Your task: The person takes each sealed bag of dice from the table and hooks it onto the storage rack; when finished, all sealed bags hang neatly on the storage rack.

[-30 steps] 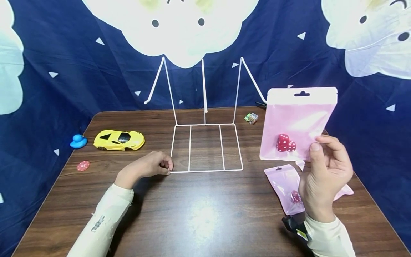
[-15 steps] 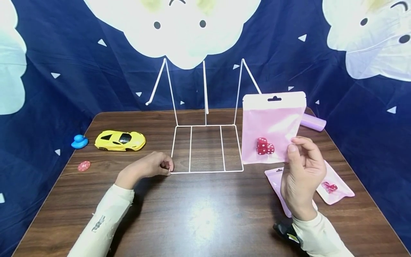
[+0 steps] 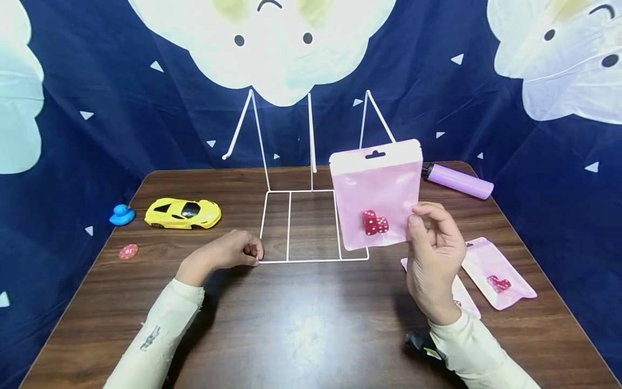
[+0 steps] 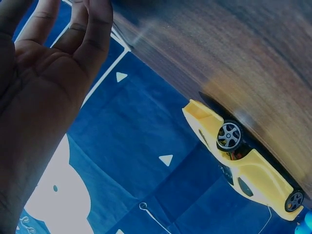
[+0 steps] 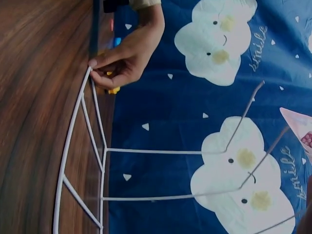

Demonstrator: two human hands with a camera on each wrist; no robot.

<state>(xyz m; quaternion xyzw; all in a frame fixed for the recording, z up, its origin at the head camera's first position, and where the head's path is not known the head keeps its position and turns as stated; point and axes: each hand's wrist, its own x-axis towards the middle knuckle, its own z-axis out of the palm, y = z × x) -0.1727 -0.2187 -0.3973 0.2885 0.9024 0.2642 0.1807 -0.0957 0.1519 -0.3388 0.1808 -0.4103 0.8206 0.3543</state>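
Observation:
A white wire rack stands on the table, its three upright prongs slanting toward me at the top. My left hand pinches the rack's front left corner, as the right wrist view also shows. Between thumb and fingers, my right hand holds up a pink zip bag by its lower right edge. Red dice show at the bag's bottom, and a hang hole pierces its white top strip. The bag is in front of the rack's right side, hiding part of it. Only the bag's corner shows in the right wrist view.
Two more pink bags lie at the right, one nearer the edge and one partly behind my right hand. A purple cylinder lies behind them. At the left are a yellow toy car, a blue duck and a red chip.
My right hand has carried the pink bag leftward, from beside the rack to in front of its right side. The purple cylinder has come into sight. My left hand stays at the rack's corner.

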